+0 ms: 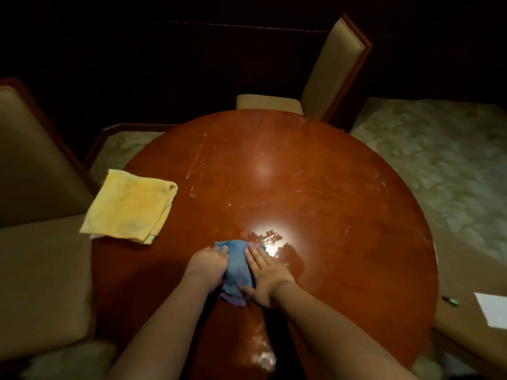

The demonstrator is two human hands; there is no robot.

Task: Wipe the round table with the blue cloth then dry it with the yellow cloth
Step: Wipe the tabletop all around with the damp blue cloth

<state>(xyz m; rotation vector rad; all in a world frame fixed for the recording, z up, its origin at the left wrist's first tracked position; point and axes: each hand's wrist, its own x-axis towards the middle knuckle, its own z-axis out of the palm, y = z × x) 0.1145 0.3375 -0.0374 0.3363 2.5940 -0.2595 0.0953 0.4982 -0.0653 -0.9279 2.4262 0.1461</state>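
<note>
The blue cloth (236,266) lies bunched on the round reddish-brown table (343,215), near its front middle. My left hand (208,266) presses on the cloth's left side, its fingers bent over the edge. My right hand (266,272) lies flat on the cloth's right side with straight fingers. Wet streaks and a bright glare sit just beyond the cloth. The yellow cloth (129,205) lies folded at the table's left edge, partly overhanging it.
A tan padded chair (329,69) stands behind the table, and another chair (35,215) is close on the left. Patterned carpet (439,160) lies to the right. A white paper (493,308) and a small dark object (450,301) lie on a surface at the right.
</note>
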